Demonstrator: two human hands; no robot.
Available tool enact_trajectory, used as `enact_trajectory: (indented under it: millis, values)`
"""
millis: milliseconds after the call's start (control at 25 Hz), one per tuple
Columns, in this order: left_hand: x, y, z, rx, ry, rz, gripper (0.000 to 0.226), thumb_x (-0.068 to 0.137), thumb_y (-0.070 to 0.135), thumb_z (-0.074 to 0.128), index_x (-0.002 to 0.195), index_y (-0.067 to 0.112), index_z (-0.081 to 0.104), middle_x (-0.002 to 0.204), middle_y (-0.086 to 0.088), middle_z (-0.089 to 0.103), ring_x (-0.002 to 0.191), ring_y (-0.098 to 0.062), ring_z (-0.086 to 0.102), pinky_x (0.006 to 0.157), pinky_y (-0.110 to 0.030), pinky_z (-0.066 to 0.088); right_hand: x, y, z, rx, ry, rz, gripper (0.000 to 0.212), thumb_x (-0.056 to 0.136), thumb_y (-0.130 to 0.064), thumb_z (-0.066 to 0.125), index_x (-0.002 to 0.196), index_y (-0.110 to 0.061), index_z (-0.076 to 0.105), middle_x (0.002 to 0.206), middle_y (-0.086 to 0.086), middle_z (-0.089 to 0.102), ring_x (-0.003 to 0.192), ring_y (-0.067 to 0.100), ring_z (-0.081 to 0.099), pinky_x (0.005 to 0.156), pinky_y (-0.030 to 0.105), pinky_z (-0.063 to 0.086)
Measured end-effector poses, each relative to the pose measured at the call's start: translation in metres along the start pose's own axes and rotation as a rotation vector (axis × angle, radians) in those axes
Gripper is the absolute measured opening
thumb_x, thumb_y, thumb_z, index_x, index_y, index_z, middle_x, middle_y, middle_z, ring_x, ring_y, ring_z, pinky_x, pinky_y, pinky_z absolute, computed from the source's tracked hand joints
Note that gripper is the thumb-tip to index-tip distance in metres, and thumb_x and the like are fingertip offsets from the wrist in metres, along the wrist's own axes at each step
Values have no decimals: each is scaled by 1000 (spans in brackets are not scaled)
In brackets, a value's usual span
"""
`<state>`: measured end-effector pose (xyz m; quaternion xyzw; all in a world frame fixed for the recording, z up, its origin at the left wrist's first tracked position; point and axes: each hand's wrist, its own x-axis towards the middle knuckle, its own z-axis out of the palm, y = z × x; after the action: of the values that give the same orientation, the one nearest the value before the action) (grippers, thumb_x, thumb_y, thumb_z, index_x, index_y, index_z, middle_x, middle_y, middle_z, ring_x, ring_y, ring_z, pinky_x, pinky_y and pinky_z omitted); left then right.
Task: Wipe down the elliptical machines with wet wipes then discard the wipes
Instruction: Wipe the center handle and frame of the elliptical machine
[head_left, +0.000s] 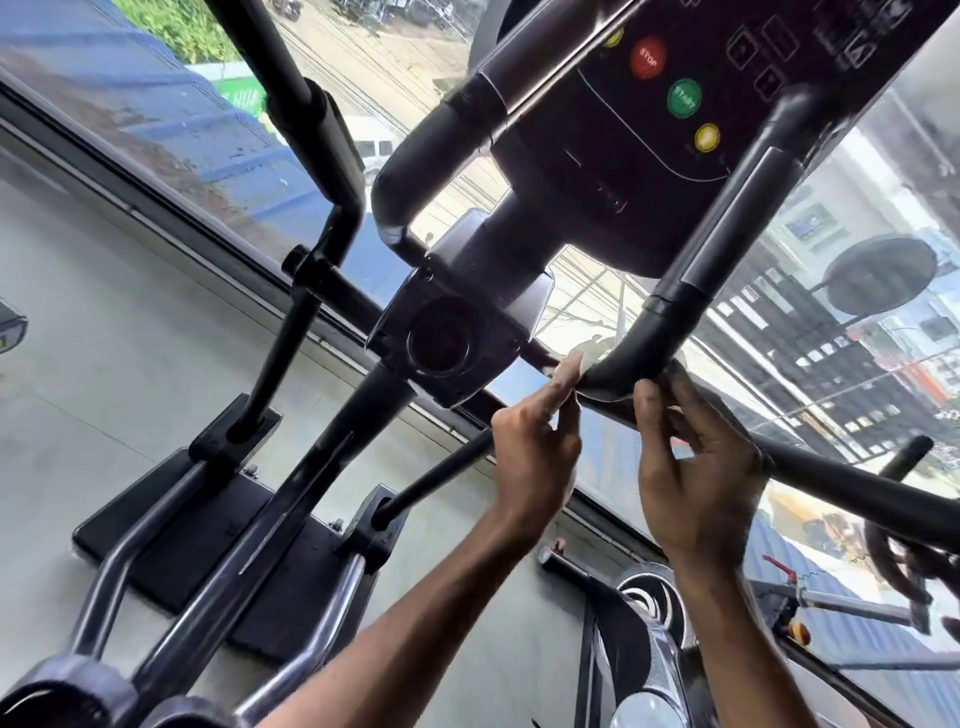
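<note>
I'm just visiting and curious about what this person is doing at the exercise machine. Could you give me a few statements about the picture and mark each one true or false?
1. Both hands are at the curved black handlebar. True.
2. The left hand is pressing the red stop button. False: it is at the handlebar bend, far below the buttons.
3. A green start button sits between the red and a yellow button. True.
4. The right hand rests on the floor. False: it is raised at the bar.

Thin translucent wet wipe (587, 371) against the black elliptical's (613, 171) curved right handlebar bend (631, 358).
</note>
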<state>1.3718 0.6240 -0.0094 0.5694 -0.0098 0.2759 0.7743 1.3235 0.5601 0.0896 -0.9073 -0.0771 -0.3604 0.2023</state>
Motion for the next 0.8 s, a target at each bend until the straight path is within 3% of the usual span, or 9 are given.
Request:
enact_trajectory:
  millis: [80, 160, 360, 560, 720, 800]
  values:
    - [-12, 27, -5, 17, 40, 132, 39, 90, -8, 63, 127, 4, 66, 112, -20, 73, 99, -25, 72, 85, -32, 61, 4, -4, -7, 84, 26, 29, 23, 99, -36, 56, 113, -26, 71, 100, -27, 65, 92, 4, 69, 81, 38, 58]
    - [-19, 36, -6, 62, 33, 257, 38, 93, -6, 58, 130, 3, 64, 127, -16, 67, 114, -20, 68, 95, -28, 57, 6, -6, -10, 124, 22, 22, 26, 98, -31, 57, 115, -18, 71, 103, -20, 67, 96, 7, 69, 80, 39, 59]
    - [-13, 17, -10, 110, 1, 161, 36, 96, 5, 55, 130, 5, 64, 125, -10, 68, 110, -16, 70, 86, -36, 61, 4, -5, -10, 131, 34, 11, 36, 95, -25, 59, 127, -13, 69, 105, -10, 66, 96, 0, 67, 80, 41, 60]
    - [11, 53, -12, 128, -30, 327, 44, 87, -12, 58, 127, 4, 66, 129, -12, 65, 117, -14, 64, 96, -26, 55, 5, -5, -13, 155, 30, -36, 36, 94, -19, 60, 128, -17, 69, 108, -13, 66, 96, -9, 64, 81, 40, 60]
    - [1, 42, -32, 195, -153, 444, 40, 96, 12, 52, 133, 2, 61, 138, -13, 59, 122, -17, 60, 98, -28, 55, 3, -2, -16, 181, 5, -31, 38, 92, -25, 57, 127, -13, 69, 111, -4, 69, 96, 3, 68, 81, 37, 59]
    - [-5, 47, -32, 252, -148, 496, 42, 95, 10, 54, 135, 2, 59, 142, -14, 56, 121, -16, 61, 95, -25, 55, 3, -2, -17, 180, 2, -37, 37, 91, -25, 57, 124, -13, 71, 111, -5, 69, 94, 1, 67, 83, 31, 57]
